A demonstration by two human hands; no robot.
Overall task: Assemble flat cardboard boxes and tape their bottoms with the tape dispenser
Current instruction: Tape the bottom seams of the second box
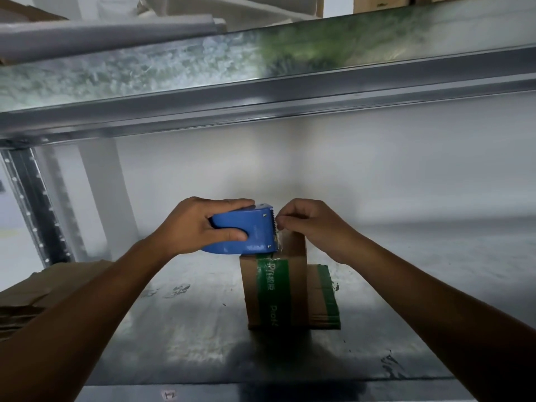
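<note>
A small brown cardboard box [275,294] with a green printed band stands upright on the metal shelf [179,329]. My left hand [191,224] grips a blue tape dispenser [246,233], held just above the box's top left corner. At the dispenser's toothed blade, my right hand [307,224] pinches the clear tape end [278,227] above the box top. A second cardboard box [323,297] with a green band lies flat behind the first, on its right.
A stack of flat brown cardboard [43,288] lies at the shelf's left. A galvanised shelf beam [261,91] runs overhead, with a perforated upright post [32,207] at the left. White wall closes the back.
</note>
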